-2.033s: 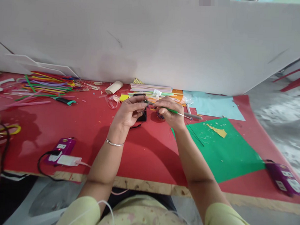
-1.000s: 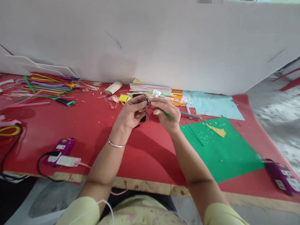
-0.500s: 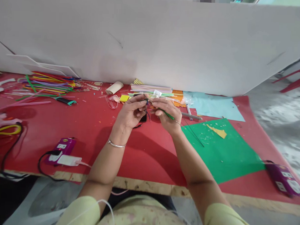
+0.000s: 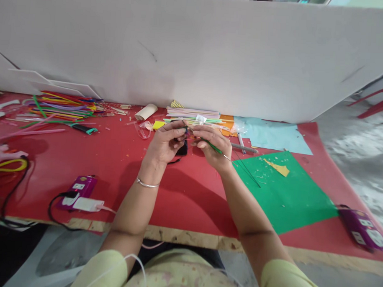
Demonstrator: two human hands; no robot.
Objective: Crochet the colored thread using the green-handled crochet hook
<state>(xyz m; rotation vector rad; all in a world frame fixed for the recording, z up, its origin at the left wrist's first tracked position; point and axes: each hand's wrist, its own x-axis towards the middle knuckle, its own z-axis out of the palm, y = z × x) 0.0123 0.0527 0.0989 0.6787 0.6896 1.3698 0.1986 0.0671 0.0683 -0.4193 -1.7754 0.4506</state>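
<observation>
Above the red-covered bench (image 4: 183, 189), the left hand (image 4: 164, 144) pinches closed on the small dark, purplish tip (image 4: 187, 130) of a thin green-wrapped wire stem (image 4: 214, 147); the right hand (image 4: 214, 147) is closed round that stem. Best to keep both grips tight and close together. Behind lies a pale stack of paper strips (image 4: 192, 113).

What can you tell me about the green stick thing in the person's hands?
The green stick is thin and straight, like wire wrapped in green. A bare, darker wire end pokes out past the wrist, over the edge of the green paper sheet. It is tilted, with its upper end up between both hands. The right hand pinches it along the middle, and the left hand pinches something small and dark at its top end. It is held above the red table, not touching it.
</observation>
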